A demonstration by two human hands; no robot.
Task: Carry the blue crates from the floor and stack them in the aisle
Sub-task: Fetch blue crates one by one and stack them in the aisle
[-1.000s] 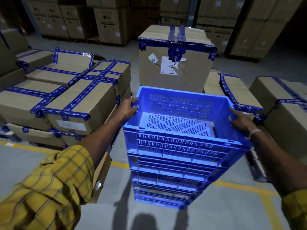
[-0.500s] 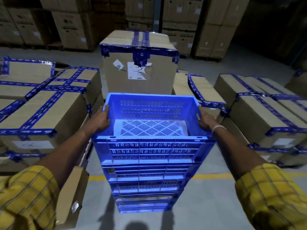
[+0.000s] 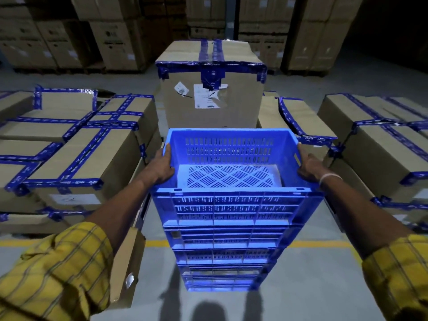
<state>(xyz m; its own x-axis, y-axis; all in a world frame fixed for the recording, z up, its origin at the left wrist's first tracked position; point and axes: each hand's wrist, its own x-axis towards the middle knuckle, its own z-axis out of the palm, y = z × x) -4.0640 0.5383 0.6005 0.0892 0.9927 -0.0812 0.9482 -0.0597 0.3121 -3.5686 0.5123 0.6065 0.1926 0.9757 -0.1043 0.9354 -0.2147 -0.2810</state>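
Both hands, left hand (image 3: 162, 169) and right hand (image 3: 310, 169), grip pressed on top crate (image 3: 231, 163) rims, steadying it square atop the stack (image 3: 222, 242).

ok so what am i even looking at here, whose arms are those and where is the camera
The camera is worn on a person's head and looks forward and down, so you see their own two arms in yellow checked sleeves reaching away from you. There is no machine here, just bare hands.

The left hand and the right hand grip opposite sides of the top blue crate. It is empty; you can see its slotted bottom. It sits on a stack of blue crates standing on the grey floor, near a yellow painted line.

Around it are brown cardboard boxes sealed with blue tape, lying low on both sides, with one tall box straight ahead. More cartons are piled in the dark background.
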